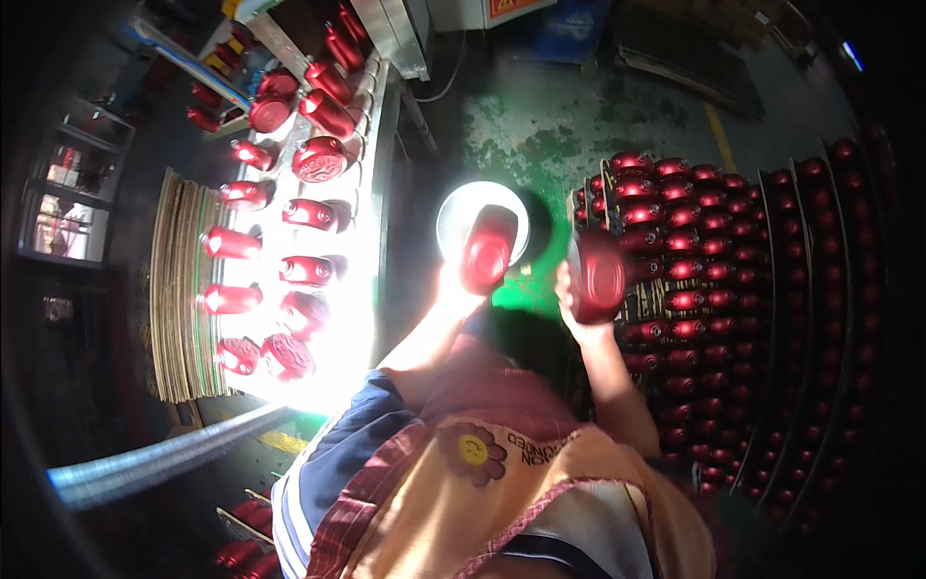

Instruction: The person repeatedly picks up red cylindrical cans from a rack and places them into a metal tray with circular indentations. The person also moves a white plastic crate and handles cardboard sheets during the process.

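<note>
My left hand (457, 289) is closed around a glossy red bottle (491, 241), its base tilted up toward me. This bottle hangs over a bright white round object (455, 217), perhaps a bucket, whose inside I cannot make out in the glare. In my right hand (569, 291) is a second red bottle (602, 275), wider and tipped with its base facing up. That one is held close to the near edge of the stacked red bottles (685, 241) on the right. Both hands are apart, and the fingers wrap the bottles' sides.
On the left, a strongly lit work table (382, 164) carries several red bottles, some lying down. Sheets of cardboard (183, 289) stand beyond it. Board dividers (772, 227) separate bottle rows at right. A ribbed hose (174, 458) crosses the lower left above more bottles.
</note>
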Available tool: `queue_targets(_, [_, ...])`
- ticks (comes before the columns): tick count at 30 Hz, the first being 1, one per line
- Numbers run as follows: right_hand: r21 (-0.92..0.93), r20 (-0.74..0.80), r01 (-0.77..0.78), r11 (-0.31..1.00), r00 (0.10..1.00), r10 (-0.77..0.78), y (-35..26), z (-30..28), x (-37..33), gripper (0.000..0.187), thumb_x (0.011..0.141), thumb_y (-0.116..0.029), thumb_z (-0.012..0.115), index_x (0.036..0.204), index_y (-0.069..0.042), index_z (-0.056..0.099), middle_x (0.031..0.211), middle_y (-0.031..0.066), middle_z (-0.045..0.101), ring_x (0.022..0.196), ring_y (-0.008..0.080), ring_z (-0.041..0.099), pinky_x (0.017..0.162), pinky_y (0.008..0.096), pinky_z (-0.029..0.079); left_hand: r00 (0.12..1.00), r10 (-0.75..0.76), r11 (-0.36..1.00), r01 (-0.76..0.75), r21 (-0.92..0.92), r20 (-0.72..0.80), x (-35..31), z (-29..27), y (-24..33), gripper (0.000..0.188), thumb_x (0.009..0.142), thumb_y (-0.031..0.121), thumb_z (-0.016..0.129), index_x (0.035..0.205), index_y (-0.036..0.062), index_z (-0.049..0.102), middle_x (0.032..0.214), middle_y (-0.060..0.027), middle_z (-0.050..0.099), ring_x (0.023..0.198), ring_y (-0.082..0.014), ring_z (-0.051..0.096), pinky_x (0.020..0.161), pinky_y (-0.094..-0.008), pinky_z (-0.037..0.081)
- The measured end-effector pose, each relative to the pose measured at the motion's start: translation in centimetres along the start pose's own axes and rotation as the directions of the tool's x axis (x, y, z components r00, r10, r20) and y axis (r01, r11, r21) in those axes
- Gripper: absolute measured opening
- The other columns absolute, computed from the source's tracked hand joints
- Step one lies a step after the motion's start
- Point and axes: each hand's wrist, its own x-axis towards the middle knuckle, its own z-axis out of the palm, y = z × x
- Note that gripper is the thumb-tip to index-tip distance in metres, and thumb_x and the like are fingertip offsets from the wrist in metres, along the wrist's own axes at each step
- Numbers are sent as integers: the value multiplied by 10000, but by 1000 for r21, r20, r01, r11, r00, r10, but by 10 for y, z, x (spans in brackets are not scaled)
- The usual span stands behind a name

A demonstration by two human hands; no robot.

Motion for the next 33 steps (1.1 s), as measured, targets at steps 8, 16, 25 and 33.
queue_targets(8, [297, 47, -308, 904, 950, 308, 29, 5, 175, 683, 860, -476, 648, 1407, -114, 461, 1345, 204, 480, 1155, 326, 526, 909, 418, 521, 974, -212, 974, 217, -68, 78, 71, 10, 84, 644, 870, 526, 546, 1382, 142, 487, 1345, -176, 502, 1162, -345, 526, 910, -552, 498])
queue_targets(16, [284, -224, -301, 910, 902, 368, 29, 47, 261, 513, 866, -476, 587, 1234, -118, 586, 1153, 127, 622, 955, 294, 617, 722, 384, 579, 984, -164, 978, 172, -118, 75, 93, 88, 80, 503, 883, 477, 547, 1240, 127, 603, 1215, -91, 634, 1055, -314, 597, 858, -436, 552])
queue_targets(25, [513, -65, -583, 629, 705, 706, -43, 45, 337, 614, 876, -421, 614, 1350, -52, 485, 1271, 201, 526, 1099, 330, 571, 873, 454, 538, 948, -228, 967, 248, -64, 223, 118, 163, 60, 641, 886, 565, 540, 1342, 115, 512, 1246, -171, 549, 1025, -351, 593, 824, -522, 537])
queue_targets(33, [153, -248, -605, 782, 742, 623, -69, 68, 345, 591, 887, -470, 636, 1317, -78, 534, 1288, 160, 589, 1127, 329, 589, 956, 484, 491, 985, -96, 986, 74, 151, 143, 163, 191, -26, 623, 905, 519, 562, 1367, 109, 486, 1292, -173, 530, 1098, -362, 577, 892, -542, 526])
